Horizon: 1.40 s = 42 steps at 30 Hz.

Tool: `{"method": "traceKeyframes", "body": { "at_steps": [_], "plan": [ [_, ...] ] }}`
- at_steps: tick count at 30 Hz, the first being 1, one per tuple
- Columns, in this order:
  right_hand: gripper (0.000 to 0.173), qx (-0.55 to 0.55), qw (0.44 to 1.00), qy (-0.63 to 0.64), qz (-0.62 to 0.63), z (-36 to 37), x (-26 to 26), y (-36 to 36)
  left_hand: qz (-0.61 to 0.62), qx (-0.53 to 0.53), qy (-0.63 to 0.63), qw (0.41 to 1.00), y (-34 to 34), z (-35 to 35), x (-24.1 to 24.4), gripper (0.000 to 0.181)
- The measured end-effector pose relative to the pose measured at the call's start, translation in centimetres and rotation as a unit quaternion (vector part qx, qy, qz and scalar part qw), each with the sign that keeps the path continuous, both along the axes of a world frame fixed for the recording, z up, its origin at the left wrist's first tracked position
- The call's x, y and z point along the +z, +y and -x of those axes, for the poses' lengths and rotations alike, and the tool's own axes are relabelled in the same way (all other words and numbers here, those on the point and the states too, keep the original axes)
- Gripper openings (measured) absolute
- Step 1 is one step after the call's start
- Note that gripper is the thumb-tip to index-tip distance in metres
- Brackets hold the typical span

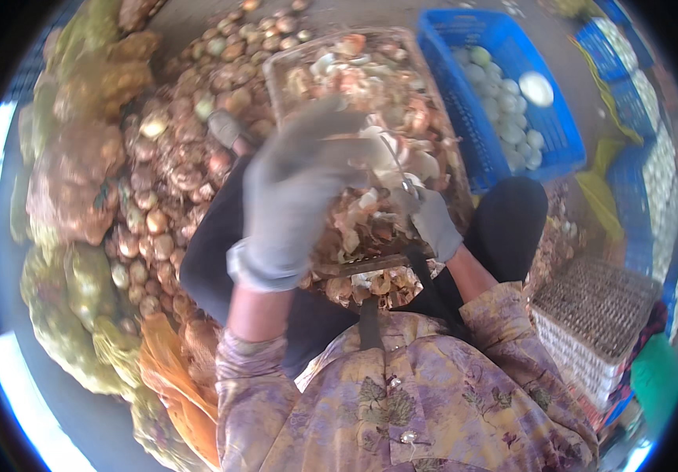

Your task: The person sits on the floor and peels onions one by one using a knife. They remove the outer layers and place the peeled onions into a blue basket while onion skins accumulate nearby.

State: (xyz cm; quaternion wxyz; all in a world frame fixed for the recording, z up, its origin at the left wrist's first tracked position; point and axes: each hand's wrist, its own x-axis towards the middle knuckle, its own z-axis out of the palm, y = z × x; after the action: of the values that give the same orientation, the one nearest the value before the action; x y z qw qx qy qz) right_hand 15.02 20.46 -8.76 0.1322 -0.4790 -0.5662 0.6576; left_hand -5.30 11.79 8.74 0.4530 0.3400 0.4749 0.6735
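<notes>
My left hand [297, 177], in a pale work glove with a grey palm, is raised over the left side of a crate [461, 177] full of onion skins [374, 76]. Motion blurs its fingers, so I cannot tell whether they hold anything. Lower and to the right, my gloved right hand [430, 215] is closed around the handle of a thin metal blade, likely a knife [395, 154], which points up and away from me over the skins. White onion pieces lie around the blade. In the blue plastic basket [560, 135] beyond the crate rest peeled white onions [492, 97].
Unpeeled onions [159, 221] are heaped on the floor at left, beside filled mesh sacks [73, 183] and an orange mesh bag [167, 371]. Blue crates of peeled onions [634, 112] line the right. Stacked baskets [598, 307] stand at lower right.
</notes>
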Motion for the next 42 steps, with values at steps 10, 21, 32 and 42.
{"method": "traceKeyframes", "body": {
  "at_steps": [10,21,32,42],
  "plan": [
    [0.023,0.055,0.996,-0.055,0.031,-0.4,-3.6,-1.7,0.245,0.569,0.138,0.773,-30.0,25.3,-12.4,0.043],
    [0.023,0.082,0.985,-0.149,-0.025,1.1,-6.1,-1.5,0.643,0.292,0.446,0.549,-26.6,37.1,-26.4,0.068],
    [0.027,0.059,0.997,-0.057,0.007,2.3,-1.5,-3.4,0.055,0.476,0.039,0.877,-22.4,24.1,-10.6,0.030],
    [0.028,0.217,0.918,0.153,-0.293,2.0,14.3,-6.7,-0.226,0.171,-0.369,0.885,-13.6,3.7,-4.1,0.084]
  ]
}}
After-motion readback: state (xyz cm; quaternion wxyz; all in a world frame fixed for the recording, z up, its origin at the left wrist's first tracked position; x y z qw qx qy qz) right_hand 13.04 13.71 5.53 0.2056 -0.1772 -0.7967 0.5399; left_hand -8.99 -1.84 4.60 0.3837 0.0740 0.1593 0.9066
